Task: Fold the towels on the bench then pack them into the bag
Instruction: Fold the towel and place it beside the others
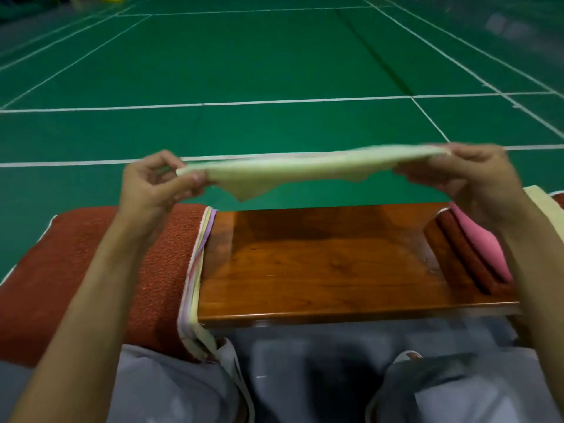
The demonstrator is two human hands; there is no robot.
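Left hand (155, 181) and right hand (476, 172) raised apart, fingers (195, 178) pinching

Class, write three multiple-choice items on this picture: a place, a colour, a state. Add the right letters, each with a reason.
1. Where does the rust-red towel lie? A on the left end of the bench; B on the court floor; C inside a bag.
2. What colour is the held towel? A dark blue; B pale yellow-green; C black.
3. How is the held towel? A flat on the bench; B stretched between the left hand and right hand; C dangling from one hand.
Key: 1 A, it covers the bench left of the bare wood; 2 B, its cloth looks pale yellow-green; 3 B, both hands pinch its ends above the bench.
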